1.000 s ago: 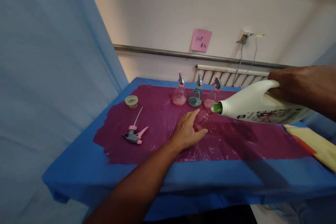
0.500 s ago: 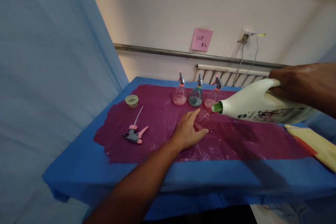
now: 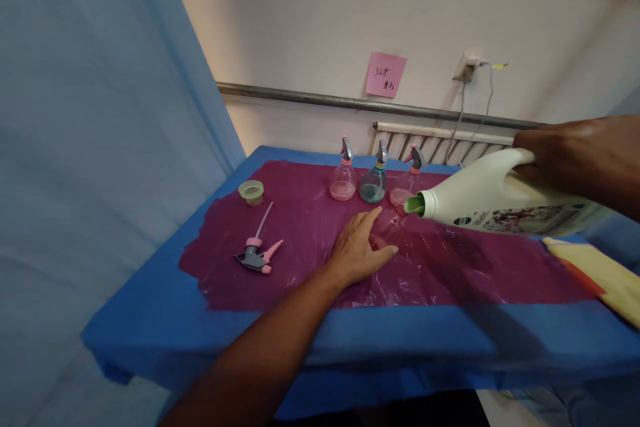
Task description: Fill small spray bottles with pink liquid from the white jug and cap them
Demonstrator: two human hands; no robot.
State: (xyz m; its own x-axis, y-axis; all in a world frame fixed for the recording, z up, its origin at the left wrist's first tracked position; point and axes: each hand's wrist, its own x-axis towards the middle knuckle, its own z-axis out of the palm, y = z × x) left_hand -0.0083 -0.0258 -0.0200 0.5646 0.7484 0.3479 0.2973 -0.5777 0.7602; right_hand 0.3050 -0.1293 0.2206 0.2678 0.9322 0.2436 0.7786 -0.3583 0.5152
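My left hand (image 3: 356, 248) is curved round a clear pinkish spray bottle body (image 3: 387, 228) without its head, which stands on the plastic sheet. With my right hand (image 3: 555, 153) I grip the handle of a cream detergent jug (image 3: 470, 197), tipped on its side. The jug's green-lined mouth is right at the bottle's neck; whether liquid runs out is hard to make out. On the left lies a loose grey-and-pink spray head (image 3: 256, 255) with its dip tube. A pale green cap (image 3: 251, 192) sits behind it.
Three spray bottles with heads stand at the back: a pink one (image 3: 343, 181), a teal one (image 3: 373, 181) and another pink one (image 3: 403, 192). Dark red plastic sheet (image 3: 295, 280) covers much of the blue table. A folded yellow cloth (image 3: 600, 273) lies at the right edge.
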